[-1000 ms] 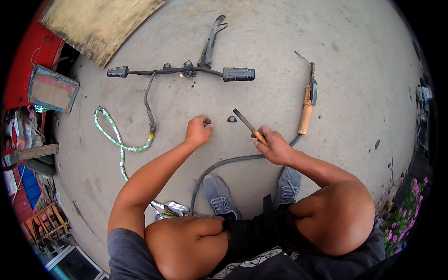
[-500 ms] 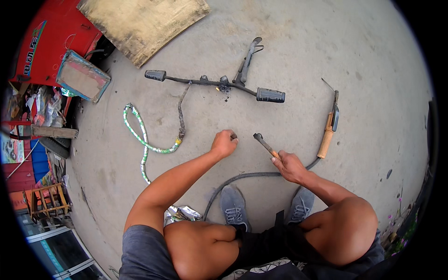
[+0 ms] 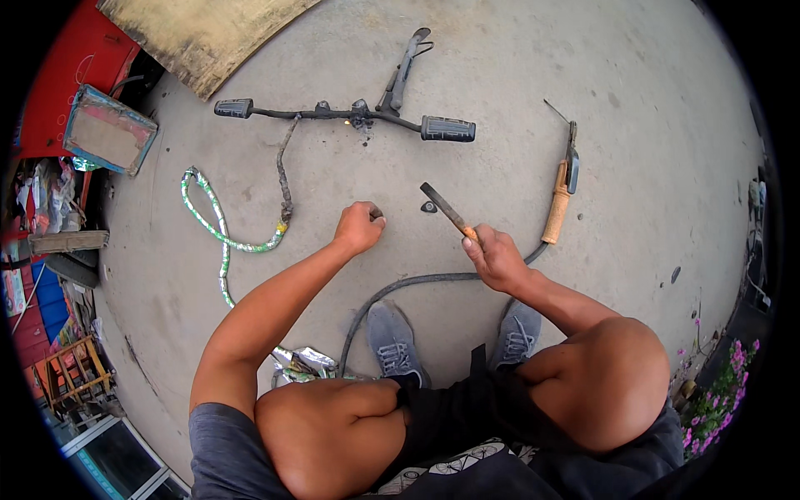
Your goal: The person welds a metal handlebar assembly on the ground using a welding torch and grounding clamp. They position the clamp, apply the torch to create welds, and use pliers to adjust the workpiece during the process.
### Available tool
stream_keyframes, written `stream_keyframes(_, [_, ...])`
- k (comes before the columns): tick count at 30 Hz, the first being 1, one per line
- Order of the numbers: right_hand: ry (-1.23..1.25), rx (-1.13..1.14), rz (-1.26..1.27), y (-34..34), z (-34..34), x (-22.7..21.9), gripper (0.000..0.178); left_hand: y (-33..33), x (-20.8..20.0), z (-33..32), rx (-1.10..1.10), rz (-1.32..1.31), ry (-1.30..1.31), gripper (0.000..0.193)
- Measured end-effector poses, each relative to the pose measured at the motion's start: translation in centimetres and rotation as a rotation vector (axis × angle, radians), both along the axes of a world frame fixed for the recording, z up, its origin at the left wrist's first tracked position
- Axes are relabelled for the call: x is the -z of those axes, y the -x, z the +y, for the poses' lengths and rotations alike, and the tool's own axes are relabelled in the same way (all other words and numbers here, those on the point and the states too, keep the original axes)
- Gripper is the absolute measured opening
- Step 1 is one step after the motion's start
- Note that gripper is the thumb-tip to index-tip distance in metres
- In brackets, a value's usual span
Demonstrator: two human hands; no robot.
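Observation:
My left hand (image 3: 360, 227) is closed above the concrete, fingers curled inward; whatever they hold, if anything, is hidden. My right hand (image 3: 497, 260) grips a hand tool (image 3: 448, 208) with an orange-brown handle and a flat dark metal end pointing away from me; its exact kind is unclear. Beside the metal end lies a small dark metal piece (image 3: 429, 207) with what looks like a hole. Farther off rests a black motorcycle footrest bar (image 3: 321, 115) with rubber pegs and a side stand (image 3: 406, 73). A welding electrode holder (image 3: 558, 200), wooden-handled and clasping a thin rod, lies to the right.
A black cable (image 3: 400, 283) curves from the holder past my shoes (image 3: 392, 342). At left, a foil-wrapped cable (image 3: 223, 233) loops toward the bar. A plywood sheet (image 3: 200, 37), a blue-edged board (image 3: 108, 129) and a red vehicle body (image 3: 67, 67) stand beyond. Pink flowers (image 3: 725, 387) grow at right.
The whole view has shifted, so things sit higher and farther left. The tool's tip has moved away from me, and the small metal piece now shows separately beside it. My left hand stays closed.

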State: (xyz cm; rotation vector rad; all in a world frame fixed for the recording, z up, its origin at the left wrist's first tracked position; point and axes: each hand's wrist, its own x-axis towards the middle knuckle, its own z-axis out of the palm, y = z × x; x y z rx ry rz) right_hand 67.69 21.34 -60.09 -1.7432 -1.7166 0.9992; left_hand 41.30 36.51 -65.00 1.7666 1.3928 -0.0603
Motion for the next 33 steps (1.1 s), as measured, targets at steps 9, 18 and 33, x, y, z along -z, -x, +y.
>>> stream_keyframes(9, [0.249,-0.061,-0.228,0.2,0.8,1.5,0.038,-0.4,-1.3,-0.3,-0.006,0.012,0.057,0.023])
stream_keyframes(18, [0.126,-0.017,-0.148,1.0,0.4,0.3,0.042,0.5,-0.8,-0.4,0.021,-0.011,-0.009,0.022])
stream_keyframes(33, [0.07,0.026,-0.099,1.2,0.3,0.4,0.043,1.0,-2.1,-0.5,0.052,0.017,-0.021,0.023])
